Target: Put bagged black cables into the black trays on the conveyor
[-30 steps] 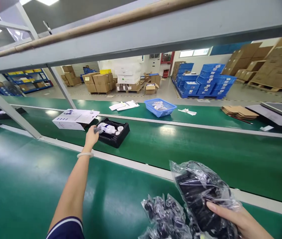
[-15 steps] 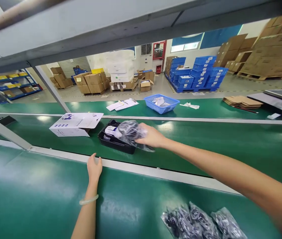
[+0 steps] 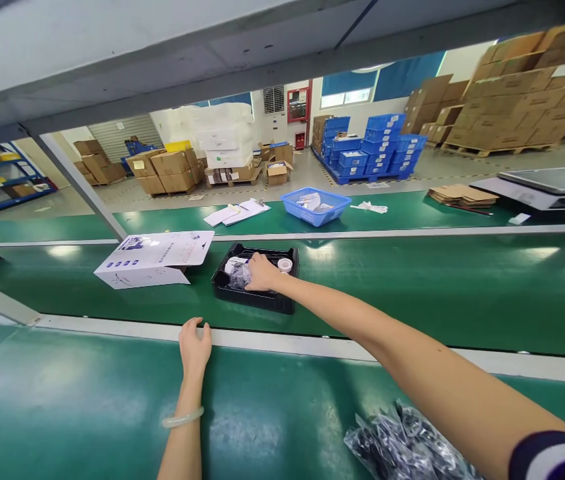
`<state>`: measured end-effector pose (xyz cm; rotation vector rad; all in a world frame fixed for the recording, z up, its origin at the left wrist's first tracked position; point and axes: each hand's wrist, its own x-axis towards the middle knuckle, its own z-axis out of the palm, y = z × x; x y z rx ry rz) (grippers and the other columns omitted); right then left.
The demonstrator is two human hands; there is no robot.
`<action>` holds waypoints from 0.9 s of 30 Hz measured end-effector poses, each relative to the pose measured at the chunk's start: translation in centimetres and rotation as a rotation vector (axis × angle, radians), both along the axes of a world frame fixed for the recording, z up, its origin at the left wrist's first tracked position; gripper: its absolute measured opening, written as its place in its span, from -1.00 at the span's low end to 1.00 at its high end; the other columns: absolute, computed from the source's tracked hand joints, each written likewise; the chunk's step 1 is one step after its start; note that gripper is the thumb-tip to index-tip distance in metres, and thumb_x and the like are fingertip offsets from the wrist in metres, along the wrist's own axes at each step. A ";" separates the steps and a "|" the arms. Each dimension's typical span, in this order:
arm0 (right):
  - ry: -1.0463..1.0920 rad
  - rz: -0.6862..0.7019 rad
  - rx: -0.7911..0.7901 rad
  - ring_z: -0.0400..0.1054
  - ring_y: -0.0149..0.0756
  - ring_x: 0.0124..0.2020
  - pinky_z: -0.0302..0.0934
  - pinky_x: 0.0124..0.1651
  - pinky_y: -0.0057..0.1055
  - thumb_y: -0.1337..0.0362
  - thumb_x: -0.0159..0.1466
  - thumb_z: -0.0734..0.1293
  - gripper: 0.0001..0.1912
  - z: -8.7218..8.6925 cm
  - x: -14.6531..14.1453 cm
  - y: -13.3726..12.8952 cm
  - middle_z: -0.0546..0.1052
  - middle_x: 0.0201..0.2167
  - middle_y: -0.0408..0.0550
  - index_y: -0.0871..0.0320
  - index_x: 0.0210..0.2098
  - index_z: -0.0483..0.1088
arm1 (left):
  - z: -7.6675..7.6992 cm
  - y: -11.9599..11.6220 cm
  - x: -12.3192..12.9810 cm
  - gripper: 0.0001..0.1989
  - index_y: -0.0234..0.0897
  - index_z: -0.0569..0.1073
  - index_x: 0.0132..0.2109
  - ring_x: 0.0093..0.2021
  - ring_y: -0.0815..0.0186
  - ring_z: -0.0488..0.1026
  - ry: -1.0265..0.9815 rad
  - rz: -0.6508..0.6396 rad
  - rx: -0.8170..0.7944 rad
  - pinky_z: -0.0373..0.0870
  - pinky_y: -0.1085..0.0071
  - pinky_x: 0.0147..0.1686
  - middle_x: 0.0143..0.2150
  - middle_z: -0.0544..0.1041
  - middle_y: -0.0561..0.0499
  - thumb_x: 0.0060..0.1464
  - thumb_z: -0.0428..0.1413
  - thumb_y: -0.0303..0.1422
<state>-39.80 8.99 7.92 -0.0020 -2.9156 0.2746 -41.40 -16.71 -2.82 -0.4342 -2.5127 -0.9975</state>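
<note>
Plastic bag [image 3: 239, 276], clear and crinkled with something dark inside, sits in the left part of a black tray [image 3: 257, 299] on the green conveyor belt [image 3: 412, 287]. The right hand [image 3: 262, 273] reaches far out over the belt and presses down on this bag, its grip closed around the plastic with the fingers curled over it. Just beside the hand, in the tray's far right corner, stands a small white round cap [image 3: 285, 265], and a white part peeks out behind the bag.

The left hand [image 3: 194, 343] rests palm down on the pale rail at the near edge of the belt, its grip released and holding nothing, fingertips touching the rail. A pale bangle [image 3: 183, 418] circles that wrist.

Left of the tray, near but apart from it, lies a white printed carton [image 3: 155, 259] with its flap open. On the near green tabletop [image 3: 62, 400], at the lower right, lies a heap of more dark-filled plastic bags [image 3: 402, 450], partly hidden under the right forearm.

Beyond the belt, on the far green strip, stand a blue basket [image 3: 317, 207] with white items inside, some loose papers [image 3: 237, 212] and a stack of flat cardboard [image 3: 462, 195].
</note>
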 end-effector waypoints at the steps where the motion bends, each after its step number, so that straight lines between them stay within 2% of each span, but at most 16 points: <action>1: 0.019 0.001 0.003 0.18 0.08 0.08 0.16 0.13 -0.20 0.04 0.02 0.48 -0.29 -0.5 0.3 0.2 0.27 0.06 0.35 0.44 -0.02 0.30 | 0.0 0.1 0.0 -0.60 -0.36 0.42 -0.13 -0.01 0.00 0.34 -0.003 -0.008 -0.002 0.27 0.06 0.05 -0.04 0.43 -0.24 0.06 -0.11 -0.16; 5: 0.015 0.018 0.015 0.04 0.05 0.22 -0.03 0.27 -0.18 0.06 0.15 0.40 -0.26 -1.6 1.0 1.4 0.18 0.17 0.36 0.48 0.12 0.17 | 0.1 0.3 0.0 -0.58 -0.38 0.43 -0.15 -0.02 0.00 0.35 -0.018 -0.046 -0.024 0.28 0.06 0.05 -0.07 0.44 -0.26 0.05 -0.11 -0.15; 8: -0.107 0.086 0.027 -0.04 0.16 0.28 -0.06 0.29 -0.07 0.06 0.07 0.45 -0.07 -1.0 1.2 3.3 0.10 0.25 0.40 0.47 0.23 0.05 | -0.1 0.3 -0.1 -0.59 -0.36 0.43 -0.16 -0.01 0.00 0.35 -0.025 -0.062 -0.049 0.27 0.06 0.06 -0.07 0.45 -0.26 0.05 -0.11 -0.15; 11: -0.204 0.146 0.028 -0.14 0.24 0.31 -0.05 0.27 0.02 -0.10 -0.04 0.49 0.20 -0.4 1.7 4.9 -0.05 0.31 0.41 0.40 0.33 -0.13 | -0.3 0.2 -0.3 -0.62 -0.33 0.43 -0.19 0.00 -0.02 0.34 -0.038 -0.062 -0.076 0.25 0.04 0.08 -0.06 0.45 -0.25 0.03 -0.10 -0.15; 12: -0.178 0.175 0.026 -0.21 0.22 0.33 -0.09 0.29 0.02 -0.18 0.00 0.44 0.22 -0.4 2.0 5.2 -0.12 0.33 0.40 0.39 0.34 -0.19 | -0.3 0.3 -0.3 -0.62 -0.32 0.43 -0.19 0.00 -0.03 0.34 -0.044 -0.060 -0.086 0.24 0.03 0.09 -0.06 0.45 -0.25 0.03 -0.10 -0.15; 14: -0.068 0.236 0.035 -0.29 0.13 0.35 -0.18 0.33 -0.06 -0.21 0.17 0.29 0.09 -0.9 2.5 5.3 -0.21 0.35 0.35 0.41 0.35 -0.25 | -0.4 0.3 -0.3 -0.62 -0.32 0.44 -0.19 -0.02 -0.04 0.34 -0.054 -0.055 -0.104 0.23 0.01 0.08 -0.05 0.45 -0.24 0.03 -0.10 -0.14; 16: 0.020 0.268 0.070 -0.25 0.05 0.35 -0.22 0.35 -0.12 -0.09 0.32 0.16 -0.11 -1.7 2.8 5.3 -0.18 0.35 0.33 0.46 0.33 -0.22 | -0.2 0.3 -0.2 -0.60 -0.32 0.44 -0.18 -0.02 -0.05 0.34 -0.062 -0.059 -0.123 0.23 0.00 0.08 -0.05 0.45 -0.24 0.03 -0.11 -0.13; 19: 0.004 0.274 0.117 -0.19 0.04 0.34 -0.22 0.35 -0.10 0.01 0.36 0.14 -0.26 -2.4 3.2 5.6 -0.11 0.34 0.30 0.45 0.31 -0.08 | 0.0 0.2 -0.1 -0.56 -0.34 0.43 -0.17 -0.01 -0.03 0.33 -0.076 -0.093 -0.170 0.22 0.02 0.08 -0.05 0.45 -0.24 0.02 -0.13 -0.12; 21: -0.044 0.283 0.121 -0.14 0.06 0.33 -0.15 0.32 -0.06 -0.04 0.34 0.16 -0.23 -2.1 3.9 6.2 -0.05 0.33 0.30 0.43 0.29 -0.02 | 0.1 0.1 -0.1 -0.55 -0.33 0.43 -0.15 0.01 -0.03 0.33 -0.093 -0.108 -0.208 0.23 0.01 0.07 -0.04 0.45 -0.22 0.03 -0.14 -0.10; 23: -0.104 0.297 0.117 -0.10 0.11 0.32 -0.06 0.29 -0.04 -0.15 0.27 0.20 -0.10 -1.6 5.1 7.4 -0.05 0.32 0.33 0.44 0.31 -0.07 | 0.0 0.0 -0.3 -0.54 -0.31 0.43 -0.15 0.01 -0.03 0.32 -0.106 -0.116 -0.228 0.23 0.00 0.06 -0.02 0.44 -0.21 0.03 -0.16 -0.08; 25: -0.166 0.326 0.094 -0.15 0.14 0.32 -0.08 0.30 -0.01 -0.22 0.20 0.25 0.04 -0.9 6.9 9.0 -0.09 0.33 0.35 0.45 0.33 -0.14 | -0.1 0.1 -0.5 -0.53 -0.31 0.43 -0.16 0.02 -0.03 0.33 -0.109 -0.133 -0.213 0.24 0.00 0.06 -0.02 0.43 -0.22 0.03 -0.16 -0.07; 27: -0.186 0.360 0.061 -0.20 0.13 0.34 -0.14 0.33 -0.02 -0.18 0.17 0.30 0.06 -0.4 9.1 11.0 -0.12 0.33 0.36 0.46 0.33 -0.17 | -0.1 0.3 -0.6 -0.53 -0.31 0.42 -0.17 0.02 -0.03 0.34 -0.106 -0.143 -0.174 0.27 0.01 0.06 -0.01 0.42 -0.25 0.01 -0.15 -0.05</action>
